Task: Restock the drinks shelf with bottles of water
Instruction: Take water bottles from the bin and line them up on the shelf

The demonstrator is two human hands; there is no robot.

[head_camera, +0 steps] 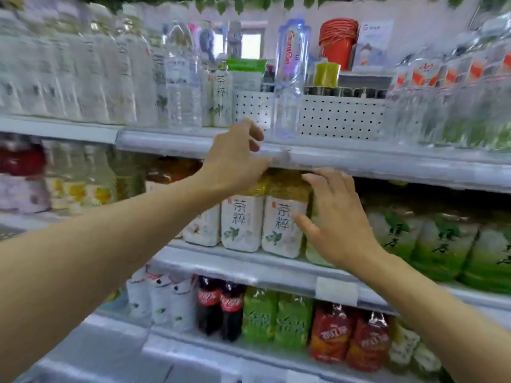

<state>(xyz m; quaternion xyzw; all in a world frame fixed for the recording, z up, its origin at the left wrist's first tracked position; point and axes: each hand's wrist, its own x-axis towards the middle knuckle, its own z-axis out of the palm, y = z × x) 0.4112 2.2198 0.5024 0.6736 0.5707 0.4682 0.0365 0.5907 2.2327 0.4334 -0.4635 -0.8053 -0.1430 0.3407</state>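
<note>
Top level, behind the front row: white perforated panel (340,117), stack of red-orange buckets (338,41), small yellow-green container (326,74), green-lidded pack (246,68). Leaf garland (221,2) along the top edge. Middle level: white-label tea bottles (284,225) with golden liquid, side by side; green tea bottles (442,244) to their right; yellow-label drinks (83,186), blurred, far left. Lower level: two cola bottles (219,305) touching, green-label bottles (276,316) just beside them, red-label bottles (351,335) further right, white-wrapped bottles (163,297) left. Blank price tag (336,291) on the rail.
</note>
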